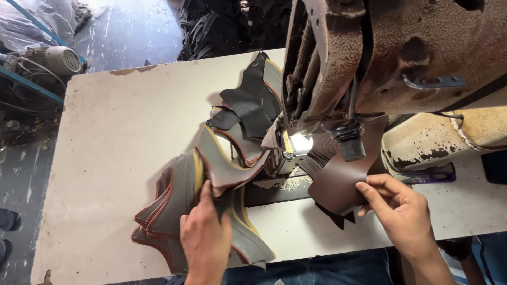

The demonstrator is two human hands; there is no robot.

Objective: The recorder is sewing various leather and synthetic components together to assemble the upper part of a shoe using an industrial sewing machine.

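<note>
Head view, looking down on a worn industrial sewing machine (pixel 401 58) with rust-brown, flaking paint, mounted on a pale worktable (pixel 111 158). The machine head fills the upper right; its small work lamp (pixel 301 142) glows at the needle area. Left hand (pixel 206 237) sits below and left of the needle area, fingers closed around the lower edge of a grey leather shoe-upper piece (pixel 224 163) with yellow lining and red-brown edging; the thumb lies on top and the piece is pinched. That piece runs up and right to the base of the machine head. Beneath and left of this hand lies a fanned stack of similar grey uppers (pixel 169 211), overlapping and reaching the table's near edge. More dark cut pieces (pixel 251 103) are piled just left of the machine head, towards the far side. Right hand (pixel 401 208) is below the machine head, to the right of the needle; thumb and forefinger pinch the edge of a dark brown leather piece (pixel 335 182) that hangs under the presser area. An electric motor (pixel 58 59) sits off the table's far left corner.
</note>
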